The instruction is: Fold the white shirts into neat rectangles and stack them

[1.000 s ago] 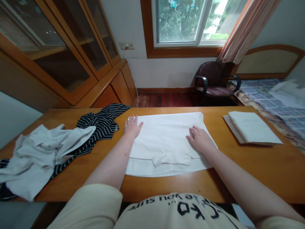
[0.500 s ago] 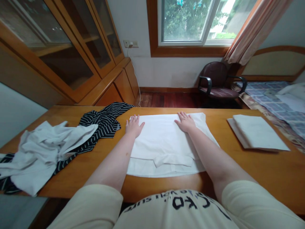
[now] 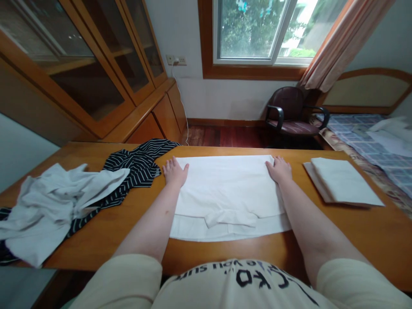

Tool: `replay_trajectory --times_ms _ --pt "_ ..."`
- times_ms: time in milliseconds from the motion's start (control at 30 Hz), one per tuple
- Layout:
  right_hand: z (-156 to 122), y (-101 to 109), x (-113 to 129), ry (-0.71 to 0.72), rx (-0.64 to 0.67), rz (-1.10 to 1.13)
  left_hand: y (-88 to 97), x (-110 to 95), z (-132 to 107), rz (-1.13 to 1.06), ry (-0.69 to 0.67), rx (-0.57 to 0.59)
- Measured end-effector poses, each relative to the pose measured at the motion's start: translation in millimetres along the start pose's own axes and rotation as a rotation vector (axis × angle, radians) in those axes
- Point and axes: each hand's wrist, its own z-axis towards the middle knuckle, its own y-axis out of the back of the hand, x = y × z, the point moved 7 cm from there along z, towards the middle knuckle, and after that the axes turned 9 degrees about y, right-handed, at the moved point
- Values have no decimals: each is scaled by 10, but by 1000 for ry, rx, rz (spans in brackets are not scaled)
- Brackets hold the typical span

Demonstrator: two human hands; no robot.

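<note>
A white garment (image 3: 225,193), partly folded, lies flat on the wooden table (image 3: 370,231) in front of me. My left hand (image 3: 174,171) rests at its far left corner, fingers closing on the cloth edge. At the far right corner sits my right hand (image 3: 280,169), its fingers curled on the cloth edge there. Both arms stretch out along the garment's sides.
A crumpled white shirt (image 3: 54,206) and a black striped garment (image 3: 138,165) lie at the table's left. A folded white cloth (image 3: 343,180) sits at the right. Beyond the table are a wooden cabinet (image 3: 96,77), a dark armchair (image 3: 291,113) and a bed (image 3: 376,141).
My right hand slid from the garment's near right part up to the far edge, then out to the far right corner. My left hand shifted slightly to the far left corner.
</note>
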Motion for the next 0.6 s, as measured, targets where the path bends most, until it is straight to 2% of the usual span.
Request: replay_trajectory --times_ms 167,367,500,567,600 --pt "-6 46 -8 45 2 62 27 80 52 -177 3 48" --pt "-80 96 3 50 -12 197 -13 221 108 -741 28 161" --pt "-123 78 10 53 -74 581 20 337 103 -872 128 204" --pt "-141 92 -24 -6 -110 823 24 423 73 -968 224 302" --pt "-157 92 -50 -60 -99 928 15 444 44 -1021 250 397"
